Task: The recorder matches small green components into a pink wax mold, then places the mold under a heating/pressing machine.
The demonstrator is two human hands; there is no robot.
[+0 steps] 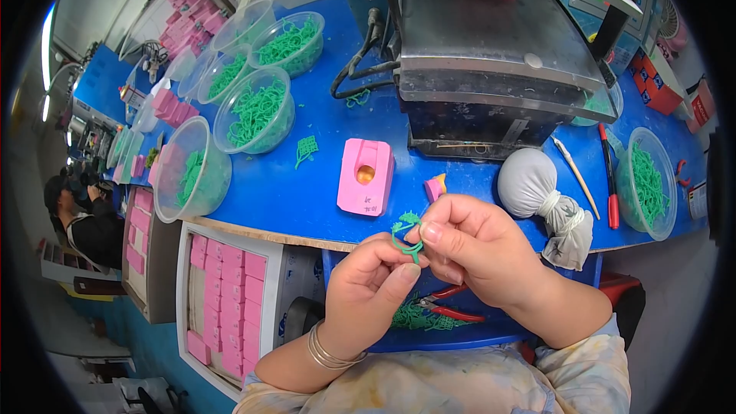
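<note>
Between my two hands is a small green wax ring (395, 239) with a textured top and a short stem below. My left hand (368, 280) pinches it near the stem, thumb against forefinger. From the other side, the fingertips of my right hand (479, 249) close on its edge. Just beyond them, a pink rubber mould block (376, 155) stands on the blue table, gold showing in its round hole. A small pink and yellow piece (435, 187) sits behind my right hand. Below my hands, red-handled cutters (454, 313) lie over green wax scraps (410, 317) in a blue drawer.
Clear bowls of green wax pieces (259, 111) crowd the left side; another bowl (665, 218) stands far right. A dark metal machine (498, 46) fills the back. A tied cloth bag (525, 175), wooden stick (576, 175) and red marker (613, 211) lie right. Pink blocks fill a tray (182, 291).
</note>
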